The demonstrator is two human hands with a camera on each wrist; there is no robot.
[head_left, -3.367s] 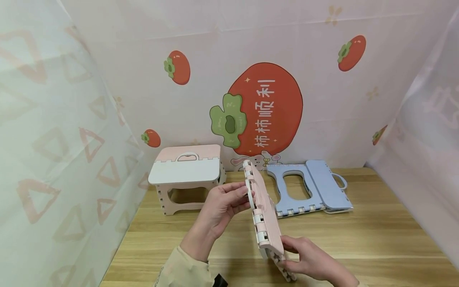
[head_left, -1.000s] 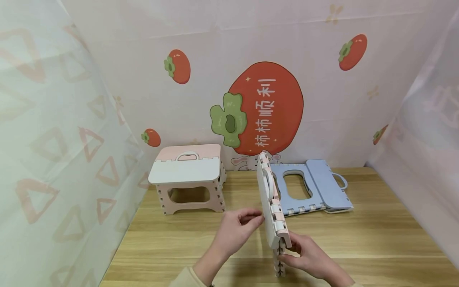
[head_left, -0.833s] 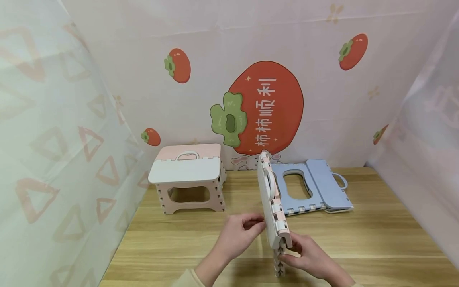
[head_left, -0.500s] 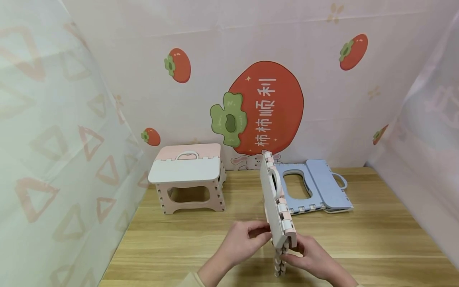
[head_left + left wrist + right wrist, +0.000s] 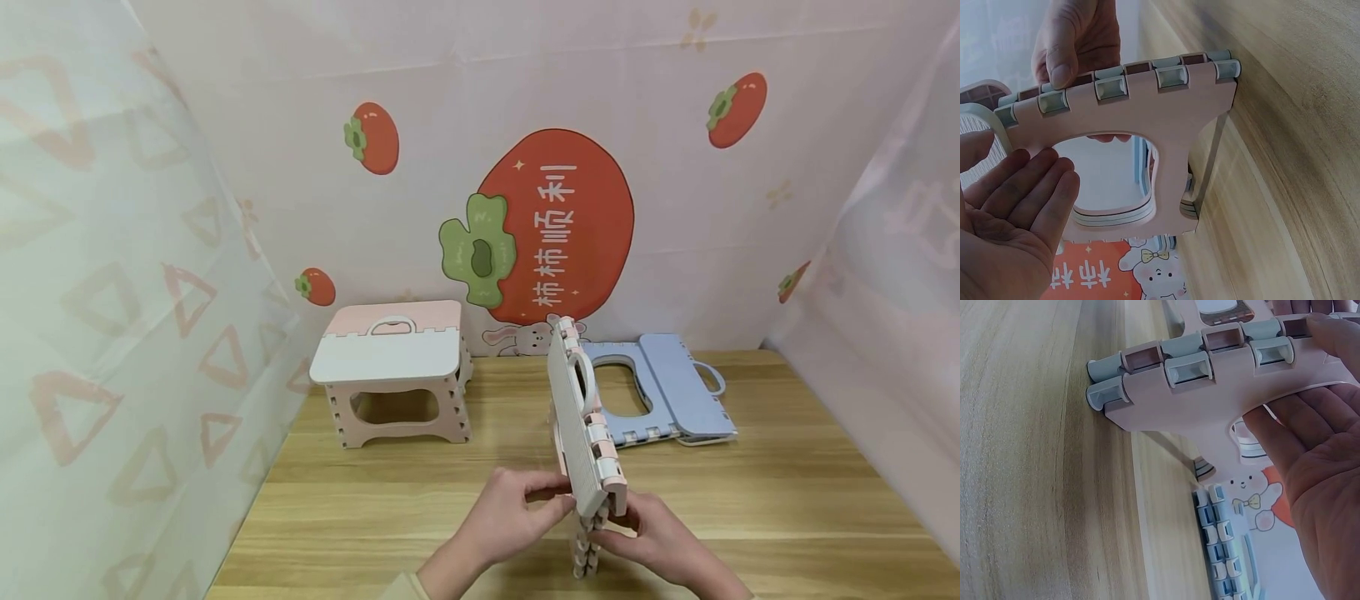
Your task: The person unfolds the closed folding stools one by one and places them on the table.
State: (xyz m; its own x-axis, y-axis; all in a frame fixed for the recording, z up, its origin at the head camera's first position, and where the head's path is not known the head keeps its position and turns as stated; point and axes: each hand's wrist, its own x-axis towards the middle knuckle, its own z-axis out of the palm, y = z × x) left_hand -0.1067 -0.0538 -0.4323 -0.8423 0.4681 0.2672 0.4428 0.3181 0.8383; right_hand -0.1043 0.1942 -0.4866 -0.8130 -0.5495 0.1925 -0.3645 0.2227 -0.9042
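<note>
A folded pink and white folding stool (image 5: 576,417) stands on edge on the wooden table, its white carry handle (image 5: 581,385) on the upper hinge side. My right hand (image 5: 660,537) grips its pink legs from the right; in the right wrist view the thumb lies on the hinged edge and the fingers pass through the leg opening. At the lower edge of the white seat half, my left hand (image 5: 510,517) has its thumb on the outer face and its fingers behind. The left wrist view shows those fingers nearly straight, in front of the pink leg panel (image 5: 1179,106).
An unfolded pink and white stool (image 5: 386,358) stands at the back left. Behind the held stool, a blue stool (image 5: 682,387) lies flat with its seat half folded out. A cloth backdrop with persimmon prints (image 5: 577,225) rises behind the wooden table (image 5: 337,517).
The held stool was tilted and gripped near its handle by my left hand, then came upright on the table. That hand moved down to the white seat half, which now tilts slightly outward.
</note>
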